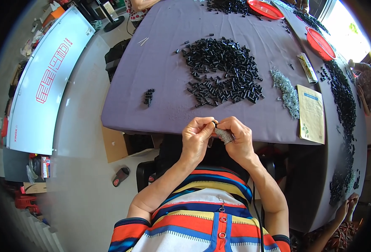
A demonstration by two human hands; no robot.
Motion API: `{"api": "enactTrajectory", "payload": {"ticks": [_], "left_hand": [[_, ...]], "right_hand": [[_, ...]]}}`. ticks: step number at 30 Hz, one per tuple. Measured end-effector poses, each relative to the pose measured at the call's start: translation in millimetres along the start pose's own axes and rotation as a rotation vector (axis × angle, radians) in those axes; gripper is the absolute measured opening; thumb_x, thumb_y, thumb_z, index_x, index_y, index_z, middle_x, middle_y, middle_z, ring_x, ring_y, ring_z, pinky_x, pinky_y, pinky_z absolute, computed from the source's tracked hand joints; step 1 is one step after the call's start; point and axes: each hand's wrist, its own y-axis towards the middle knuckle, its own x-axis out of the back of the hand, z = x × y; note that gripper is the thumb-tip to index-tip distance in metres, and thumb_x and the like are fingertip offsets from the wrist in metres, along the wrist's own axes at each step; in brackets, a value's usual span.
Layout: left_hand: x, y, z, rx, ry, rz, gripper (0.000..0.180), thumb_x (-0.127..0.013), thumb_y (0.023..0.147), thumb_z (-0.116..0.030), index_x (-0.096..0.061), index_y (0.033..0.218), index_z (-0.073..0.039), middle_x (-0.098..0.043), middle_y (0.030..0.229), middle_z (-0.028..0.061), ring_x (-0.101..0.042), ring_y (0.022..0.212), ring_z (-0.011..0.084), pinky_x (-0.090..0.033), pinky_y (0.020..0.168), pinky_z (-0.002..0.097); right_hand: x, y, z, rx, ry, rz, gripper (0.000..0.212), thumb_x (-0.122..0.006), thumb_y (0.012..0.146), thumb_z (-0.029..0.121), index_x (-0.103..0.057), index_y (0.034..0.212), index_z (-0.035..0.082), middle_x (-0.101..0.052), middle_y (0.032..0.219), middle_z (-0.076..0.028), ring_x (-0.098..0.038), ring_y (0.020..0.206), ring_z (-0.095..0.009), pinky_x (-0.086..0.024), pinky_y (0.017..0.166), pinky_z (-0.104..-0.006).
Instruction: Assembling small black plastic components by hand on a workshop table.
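My left hand (196,137) is closed in a pinch on a small black cylindrical piece (214,124) just off the table's front edge. Against it, my right hand (240,140) has its thumb and forefinger at the same piece. A clump of small clear-grey parts (224,135) is tucked under the curled fingers of that hand. Beyond my hands a large pile of short black cylindrical pieces (235,69) spreads over the purple cloth. A little group of the same black pieces (149,97) lies to the left. Fingertips partly hide the piece between my hands.
On the right of the purple-covered table (135,80) lie a heap of clear-grey parts (288,92) and a tan paper packet (311,115). Red trays (321,44) stand farther off. Other people's hands (349,206) work at the right side. An open carton (114,145) sits below.
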Motion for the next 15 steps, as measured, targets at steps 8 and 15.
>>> {"api": "enactTrajectory", "payload": {"ticks": [8, 15], "left_hand": [[2, 4, -6, 0.166, -0.095, -0.051, 0.024, -0.058, 0.090, -0.004, -0.053, 0.113, -0.005, -0.062, 0.087, 0.0034, -0.058, 0.078, 0.0087, -0.048, 0.073, 0.0232], [2, 1, -7, 0.262, -0.135, 0.043, 0.035, -0.059, 0.090, -0.003, -0.043, 0.121, -0.005, -0.063, 0.090, 0.0080, -0.060, 0.084, 0.0138, -0.049, 0.078, 0.0278]], "right_hand": [[-1, 0, -8, -0.036, 0.066, 0.004, 0.030, -0.068, 0.067, -0.007, -0.056, 0.093, 0.002, -0.058, 0.091, -0.010, -0.061, 0.075, -0.024, -0.050, 0.064, -0.0332], [5, 5, -7, -0.045, 0.131, 0.122, 0.040, -0.071, 0.068, -0.004, -0.059, 0.105, 0.003, -0.056, 0.101, -0.010, -0.058, 0.075, -0.020, -0.050, 0.066, -0.0306]]}}
